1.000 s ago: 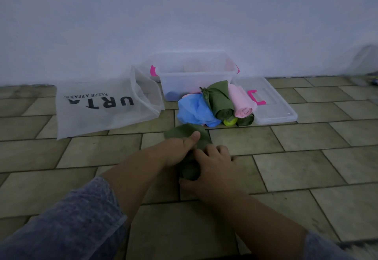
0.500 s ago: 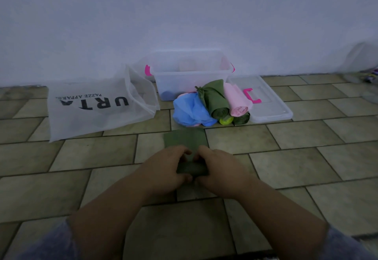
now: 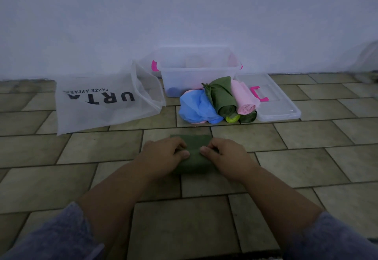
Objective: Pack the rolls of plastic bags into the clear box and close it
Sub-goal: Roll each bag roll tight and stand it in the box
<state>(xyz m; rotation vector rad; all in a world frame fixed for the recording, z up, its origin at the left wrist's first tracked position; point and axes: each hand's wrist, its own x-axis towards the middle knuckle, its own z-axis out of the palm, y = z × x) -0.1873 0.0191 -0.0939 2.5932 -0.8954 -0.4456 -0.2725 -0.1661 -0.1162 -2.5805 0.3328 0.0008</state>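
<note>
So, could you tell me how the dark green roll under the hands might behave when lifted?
The dark green roll is probably soft and floppy: its unrolled end lies flat on the floor, so it may unwind. Likely light, being thin film.

Tiled floor (image 3: 306, 143) bearing everything | clear box (image 3: 196, 75) standing open at the back | lid (image 3: 280, 108) lying flat beside it | heap of rolls (image 3: 221, 100) resting in front | white printed bag (image 3: 98, 106) sprawling alongside | green roll (image 3: 192, 157) lying nearest

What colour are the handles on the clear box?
Bright pink handles on the clear box, head view.
</note>
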